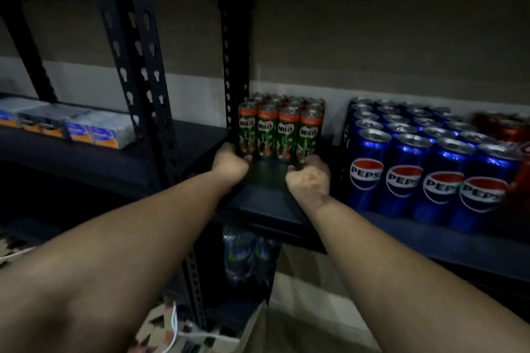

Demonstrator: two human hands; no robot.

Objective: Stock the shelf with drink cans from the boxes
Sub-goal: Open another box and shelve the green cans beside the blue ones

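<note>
Milo cans (pixel 281 129) standing as a block on the shelf (pixel 266 200), left end, beside the upright (pixel 235 71); left hand (pixel 231 163) curled at the block's lower left corner, right hand (pixel 308 173) at its lower right, fingers apparently pressed to the front cans, true clasp not discernible. Risks, judged: uneven push skewing the block; tall narrow cans toppling; drifting right into the Pepsi cans (pixel 424 169).
</note>
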